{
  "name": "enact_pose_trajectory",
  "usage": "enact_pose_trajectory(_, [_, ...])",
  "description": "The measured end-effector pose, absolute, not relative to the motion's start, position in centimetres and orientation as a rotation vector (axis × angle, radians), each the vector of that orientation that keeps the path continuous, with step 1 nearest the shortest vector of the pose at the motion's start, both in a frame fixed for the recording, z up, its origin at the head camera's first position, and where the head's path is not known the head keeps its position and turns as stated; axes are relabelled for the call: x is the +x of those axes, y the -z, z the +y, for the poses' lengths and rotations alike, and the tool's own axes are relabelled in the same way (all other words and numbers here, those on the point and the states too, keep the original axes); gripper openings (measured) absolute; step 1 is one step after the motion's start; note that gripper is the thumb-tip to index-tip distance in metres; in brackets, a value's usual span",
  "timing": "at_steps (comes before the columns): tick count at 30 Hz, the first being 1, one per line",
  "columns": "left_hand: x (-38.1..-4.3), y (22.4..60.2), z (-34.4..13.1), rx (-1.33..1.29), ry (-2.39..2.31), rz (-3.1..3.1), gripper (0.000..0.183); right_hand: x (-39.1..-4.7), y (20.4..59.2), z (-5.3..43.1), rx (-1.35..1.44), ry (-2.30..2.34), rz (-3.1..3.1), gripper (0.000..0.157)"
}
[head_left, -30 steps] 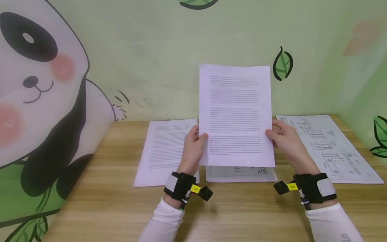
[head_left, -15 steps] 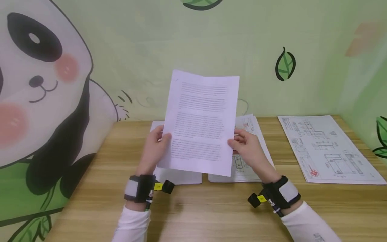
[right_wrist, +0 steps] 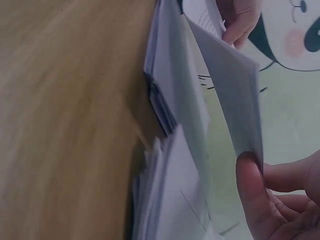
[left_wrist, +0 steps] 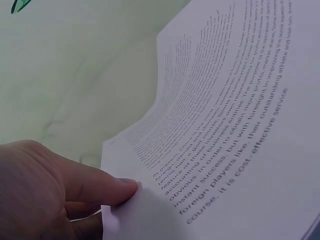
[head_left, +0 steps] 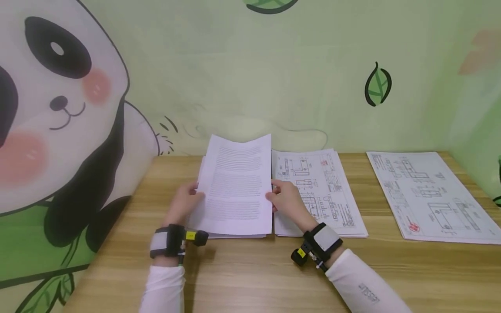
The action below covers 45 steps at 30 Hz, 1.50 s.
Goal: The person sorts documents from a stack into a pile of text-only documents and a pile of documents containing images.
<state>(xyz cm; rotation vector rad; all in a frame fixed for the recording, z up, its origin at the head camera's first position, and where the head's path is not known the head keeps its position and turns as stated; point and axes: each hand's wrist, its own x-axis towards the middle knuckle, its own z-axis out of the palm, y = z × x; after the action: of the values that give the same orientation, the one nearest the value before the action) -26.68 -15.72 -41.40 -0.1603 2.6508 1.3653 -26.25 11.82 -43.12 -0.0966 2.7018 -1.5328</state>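
Observation:
Between both hands is a printed sheet of paper (head_left: 236, 187), its far edge bowed and its lines of text facing up. My left hand (head_left: 184, 202) pinches its left edge, the thumb lying on the printed face in the left wrist view. On the opposite edge, my right hand (head_left: 287, 200) pinches the paper between thumb and fingers. In the right wrist view the sheet (left_wrist: 220, 150) stands above a paper stack (right_wrist: 172, 65), with a gap between them. That left stack is mostly hidden under the sheet in the head view.
A stack of technical drawings (head_left: 336, 187) lies just right of the held sheet, partly under my right hand. Farther right is another stack of drawings (head_left: 434, 195) with a red stamp. The wooden table (head_left: 242, 269) meets a green panda-printed backdrop (head_left: 297, 87) behind.
Both hands have carried the printed sheet left and down, from above the middle stack to just over the left stack. The middle drawings are now uncovered.

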Motion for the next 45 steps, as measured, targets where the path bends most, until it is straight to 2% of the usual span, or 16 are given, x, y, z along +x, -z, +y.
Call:
enact_pose_trajectory(5, [-26.7, 42.6, -16.6, -0.233, -1.361, 2.585, 0.053, -26.7, 44.0, 10.6, -0.118, 1.358, 2.822, 0.045])
enact_pose_trajectory(11, [-27.1, 44.1, -17.2, -0.299, -1.369, 2.583, 0.043, -26.7, 44.1, 9.8, -0.184, 1.167, 2.909, 0.041])
enact_pose_trajectory(16, [-27.1, 44.5, -17.2, -0.365, -1.277, 2.687, 0.046, -26.5, 44.2, 10.1, -0.248, 1.066, 2.888, 0.034])
enact_pose_trajectory(23, [-26.5, 43.7, -16.8, -0.381, -1.076, 2.871, 0.042, -25.8, 43.5, 12.4, -0.285, 1.299, 2.708, 0.047])
enact_pose_trajectory(35, [-26.5, 41.4, -14.1, -0.303, -1.200, 2.902, 0.045, -25.0, 39.8, 23.2, -0.286, 1.350, 2.879, 0.045])
enact_pose_trajectory(45, [-25.9, 39.3, -11.8, -0.195, -1.217, 2.943, 0.043, -22.4, 39.0, 34.5, -0.136, 0.976, 3.168, 0.059])
